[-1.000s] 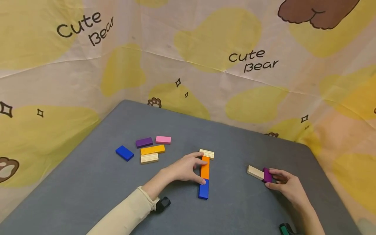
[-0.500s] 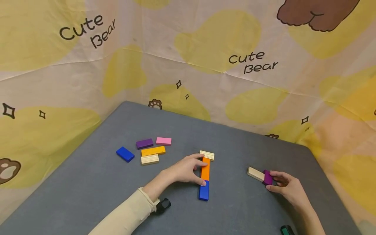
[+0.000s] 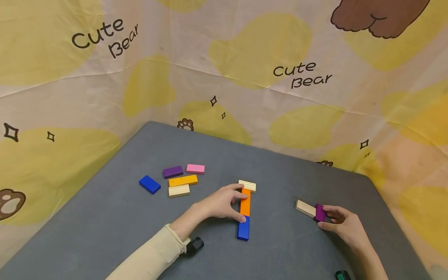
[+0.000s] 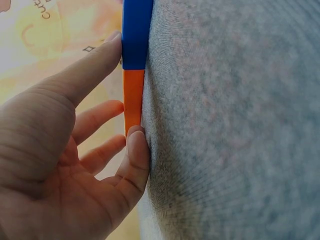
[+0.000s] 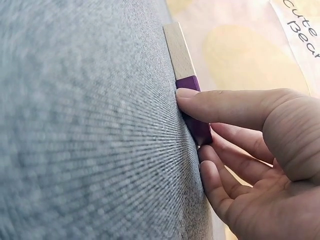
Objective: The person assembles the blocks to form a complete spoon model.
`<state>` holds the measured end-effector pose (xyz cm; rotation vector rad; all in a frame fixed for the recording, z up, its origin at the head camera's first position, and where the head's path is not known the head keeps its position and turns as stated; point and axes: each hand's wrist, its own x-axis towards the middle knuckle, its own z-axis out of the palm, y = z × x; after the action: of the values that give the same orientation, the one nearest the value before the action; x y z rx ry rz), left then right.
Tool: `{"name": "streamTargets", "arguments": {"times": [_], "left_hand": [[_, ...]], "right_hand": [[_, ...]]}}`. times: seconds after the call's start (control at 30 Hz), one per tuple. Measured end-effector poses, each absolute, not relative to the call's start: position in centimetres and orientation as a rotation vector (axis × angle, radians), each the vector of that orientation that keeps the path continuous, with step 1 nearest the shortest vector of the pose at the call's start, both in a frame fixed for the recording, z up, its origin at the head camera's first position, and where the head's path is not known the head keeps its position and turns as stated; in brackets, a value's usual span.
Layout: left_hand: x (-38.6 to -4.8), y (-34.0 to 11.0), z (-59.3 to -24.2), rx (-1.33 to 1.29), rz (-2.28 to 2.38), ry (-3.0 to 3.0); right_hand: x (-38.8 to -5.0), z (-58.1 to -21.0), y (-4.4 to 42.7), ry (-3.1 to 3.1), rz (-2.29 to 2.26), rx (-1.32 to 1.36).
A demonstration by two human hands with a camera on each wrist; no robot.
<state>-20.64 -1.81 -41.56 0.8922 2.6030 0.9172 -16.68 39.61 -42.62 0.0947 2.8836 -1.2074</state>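
Note:
On the grey table in the head view, a blue block (image 3: 243, 230), an orange block (image 3: 245, 203) and a plain wooden block (image 3: 247, 185) lie joined, the wooden one crosswise at the far end. My left hand (image 3: 222, 201) rests on this row, thumb on the blue block and fingertips on the orange one. In the left wrist view its fingers look relaxed. Farther right, my right hand (image 3: 344, 225) pinches a purple block (image 3: 320, 212) between thumb and fingers. That block lies crosswise against the end of another wooden block (image 3: 305, 208).
Left of the row lie a loose blue block (image 3: 149, 184), a purple block (image 3: 173, 172), a pink block (image 3: 195, 168), a yellow-orange block (image 3: 183, 180) and a wooden block (image 3: 179, 190). A printed cloth (image 3: 241, 58) hangs behind the table.
Both hands keep their places on the blocks, and no block has visibly shifted on the table. The head view has tilted very slightly, so everything appears a little lower.

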Motion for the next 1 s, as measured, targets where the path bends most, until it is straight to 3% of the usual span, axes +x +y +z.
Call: {"name": "streamTargets", "arguments": {"times": [1.0], "left_hand": [[-20.57,-1.77,-41.64,0.891,0.913,2.609]], "right_hand": [[-15.99,-42.29,39.46,2.992,-1.26,0.216]]}}
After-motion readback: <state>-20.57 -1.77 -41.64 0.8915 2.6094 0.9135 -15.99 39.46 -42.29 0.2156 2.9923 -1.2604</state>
